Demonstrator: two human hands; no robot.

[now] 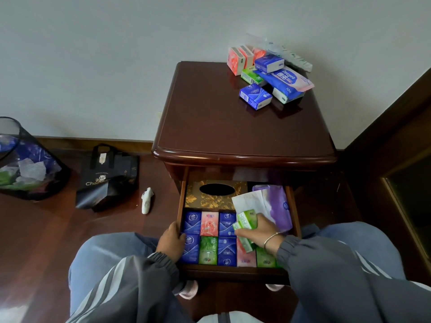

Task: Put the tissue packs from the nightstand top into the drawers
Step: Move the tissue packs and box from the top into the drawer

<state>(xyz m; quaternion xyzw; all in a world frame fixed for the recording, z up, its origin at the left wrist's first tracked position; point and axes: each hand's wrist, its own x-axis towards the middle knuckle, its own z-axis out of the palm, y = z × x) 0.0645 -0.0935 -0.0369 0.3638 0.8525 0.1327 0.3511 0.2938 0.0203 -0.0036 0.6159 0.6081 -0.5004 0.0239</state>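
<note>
Over the drawer (233, 272), right hand (258, 231) clutches green tissue packs (248, 219).

open reach over nightstand top (233, 127) front; tissue packs (268, 75) crowd back-right corner; drawer (233, 269) packed tight.

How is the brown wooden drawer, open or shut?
Open. The brown wooden drawer is pulled out of the dark nightstand, showing rows of small tissue packs and a gold tissue box inside; the left hand grips its side.
</note>
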